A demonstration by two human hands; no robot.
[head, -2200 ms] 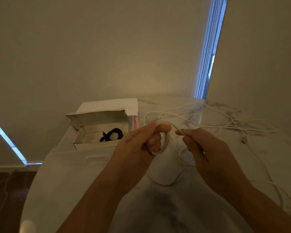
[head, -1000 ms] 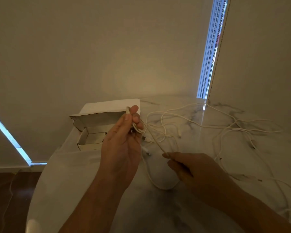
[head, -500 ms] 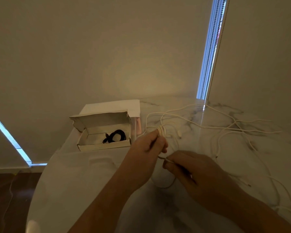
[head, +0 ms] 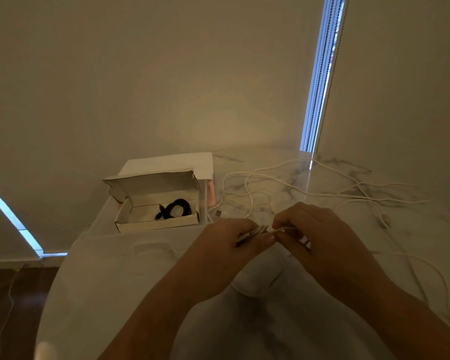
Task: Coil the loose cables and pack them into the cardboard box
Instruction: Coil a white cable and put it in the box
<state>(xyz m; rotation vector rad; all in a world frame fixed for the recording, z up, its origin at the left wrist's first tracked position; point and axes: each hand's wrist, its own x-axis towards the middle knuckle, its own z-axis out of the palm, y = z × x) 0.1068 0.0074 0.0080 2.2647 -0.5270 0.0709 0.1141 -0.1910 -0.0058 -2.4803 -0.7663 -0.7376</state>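
Observation:
My left hand grips a small bundle of white cable loops above the middle of the marble table. My right hand is just to its right and pinches the same white cable between thumb and fingertips, close to the bundle. A loop of this cable hangs below the hands. The open cardboard box stands at the back left with its lid up; a coiled black cable lies inside it.
Several loose white cables sprawl over the back and right of the marble table. A white sheet or flat box lies behind the cardboard box. Walls close the back; the table's curved edge runs down the left.
My left hand came down from beside the box to the table's middle with the loops. My right hand moved up to meet it and now pinches the cable next to the bundle.

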